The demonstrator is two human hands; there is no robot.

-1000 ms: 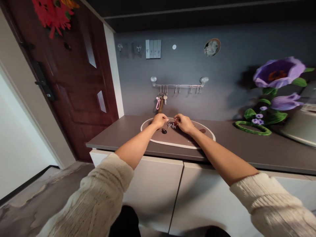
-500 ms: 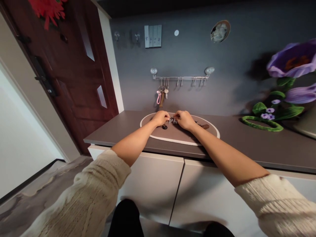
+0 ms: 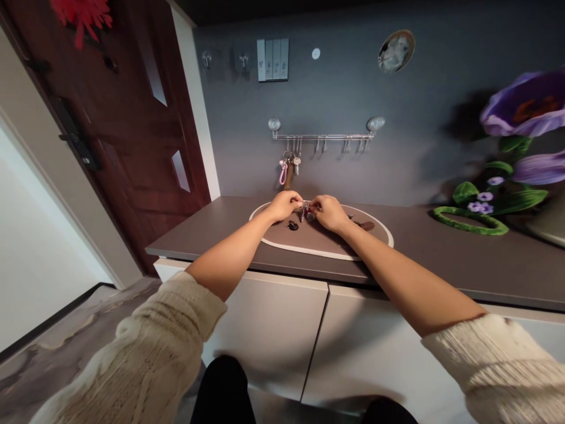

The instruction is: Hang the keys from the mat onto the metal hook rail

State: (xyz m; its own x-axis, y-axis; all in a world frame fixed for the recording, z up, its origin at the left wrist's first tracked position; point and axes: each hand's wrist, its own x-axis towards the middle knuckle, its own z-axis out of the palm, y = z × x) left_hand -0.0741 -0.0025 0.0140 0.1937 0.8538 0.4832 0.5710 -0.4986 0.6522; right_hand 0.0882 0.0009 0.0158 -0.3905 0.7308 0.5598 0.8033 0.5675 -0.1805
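Observation:
Both hands meet over an oval brown mat (image 3: 318, 242) with a white edge. My left hand (image 3: 283, 206) pinches the top of a small bunch of metal keys (image 3: 303, 214), which dangles from its fingertips. Close beside it, my right hand (image 3: 327, 212) has its fingers closed at the same bunch, near a small round piece. Its fingertips are partly hidden. A small dark item (image 3: 292, 225), perhaps a key fob, lies on the mat below my left hand. To the right of my right wrist lies a brown strap-like piece (image 3: 366, 225), partly covered by the arm.
A clear hook rail (image 3: 326, 138) on the grey wall carries hanging keys (image 3: 296, 166) and a pink loop strap (image 3: 283, 173) at its left end. Purple flowers with a green ring base (image 3: 470, 221) stand right on the dark counter (image 3: 424, 253). A brown door (image 3: 132, 147) is left.
My left hand has shifted slightly left and up, and the keys now hang down between the hands. The dark item under it shows more fully. My right hand has hardly moved.

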